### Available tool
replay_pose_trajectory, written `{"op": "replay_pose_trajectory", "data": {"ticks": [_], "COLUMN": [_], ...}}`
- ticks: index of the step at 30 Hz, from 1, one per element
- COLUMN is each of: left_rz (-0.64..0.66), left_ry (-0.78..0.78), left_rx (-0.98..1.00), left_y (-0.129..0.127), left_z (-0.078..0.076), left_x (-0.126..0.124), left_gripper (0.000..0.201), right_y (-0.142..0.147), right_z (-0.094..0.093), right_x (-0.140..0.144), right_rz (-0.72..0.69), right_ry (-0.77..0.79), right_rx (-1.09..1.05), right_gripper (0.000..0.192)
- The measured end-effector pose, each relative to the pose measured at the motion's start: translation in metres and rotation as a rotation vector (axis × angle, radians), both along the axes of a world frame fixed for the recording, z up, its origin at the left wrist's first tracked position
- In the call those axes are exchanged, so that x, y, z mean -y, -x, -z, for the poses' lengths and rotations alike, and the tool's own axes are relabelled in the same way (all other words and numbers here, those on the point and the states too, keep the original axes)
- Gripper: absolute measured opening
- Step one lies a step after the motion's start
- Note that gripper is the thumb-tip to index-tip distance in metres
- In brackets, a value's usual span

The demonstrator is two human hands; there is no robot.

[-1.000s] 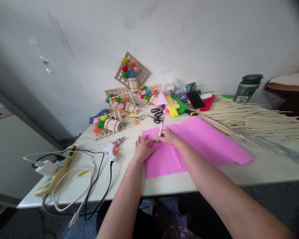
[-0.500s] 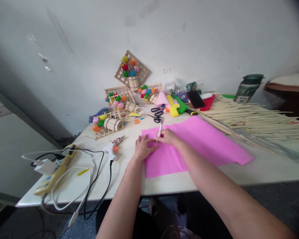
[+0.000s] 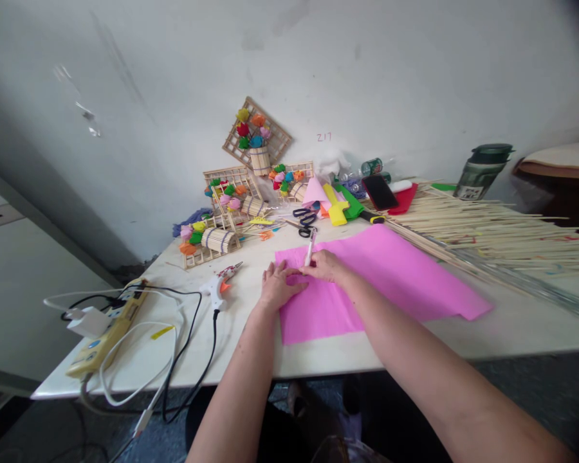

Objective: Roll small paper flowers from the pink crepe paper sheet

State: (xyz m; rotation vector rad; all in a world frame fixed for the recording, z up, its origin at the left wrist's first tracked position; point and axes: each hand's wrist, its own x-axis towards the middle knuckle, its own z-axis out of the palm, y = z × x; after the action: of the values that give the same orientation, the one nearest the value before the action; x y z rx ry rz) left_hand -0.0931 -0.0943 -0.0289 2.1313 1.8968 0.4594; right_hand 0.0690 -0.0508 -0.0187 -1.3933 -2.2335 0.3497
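The white table point(image 3: 248, 276) is backed by a wall, and its right end, from the back edge inward, is covered by thin wooden sticks point(image 3: 482, 225). A pink sheet point(image 3: 395, 270) is laid out across the middle, close to the front edge, its far right corner angled toward the sticks. Lattice panels point(image 3: 280, 138) decorated with coloured flowers and small stick-built pots are grouped at the back left corner, the topmost set against the wall. A power strip point(image 3: 84, 360) is placed along the left edge, crossed by white and black cables. A green-lidded tumbler point(image 3: 480, 175) is stood at the back edge, toward the right. On the sheet's left part the left hand point(image 3: 280, 286) is pressed down, its grip spread. Beside it — fingertips almost meeting — a white pen point(image 3: 311, 247) is pinched upright in the grip of the right hand point(image 3: 325, 265); its tip is hidden. A glue gun point(image 3: 215, 292) is left between strip and sheet, a phone point(image 3: 379, 193) is propped near the back edge, and scissors point(image 3: 306, 232) are laid just beyond the sheet.
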Motion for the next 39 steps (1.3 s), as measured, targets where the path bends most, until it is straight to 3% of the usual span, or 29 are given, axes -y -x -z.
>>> {"op": "replay_pose_trajectory", "data": {"ticks": [12,32,39], "left_rz": [0.005,0.005,-0.001], "left_ry": [0.003,0.009,0.007], "left_rx": [-0.011,-0.017,0.010], "left_y": [0.001,0.001,0.000], "left_z": [0.002,0.002,-0.001], "left_x": [-0.002,-0.002,0.000], "left_gripper": [0.053,0.057,0.050], "right_y": [-0.001,0.002,-0.001], "right_z": [0.002,0.000,0.010], "right_x": [-0.001,0.003,-0.006], "right_rz": [-0.043,-0.019,-0.019], "right_ry": [0.030,-0.009,0.061], "right_rx": [-0.110,-0.065,-0.345], "right_gripper": [0.025,0.026,0.017]}}
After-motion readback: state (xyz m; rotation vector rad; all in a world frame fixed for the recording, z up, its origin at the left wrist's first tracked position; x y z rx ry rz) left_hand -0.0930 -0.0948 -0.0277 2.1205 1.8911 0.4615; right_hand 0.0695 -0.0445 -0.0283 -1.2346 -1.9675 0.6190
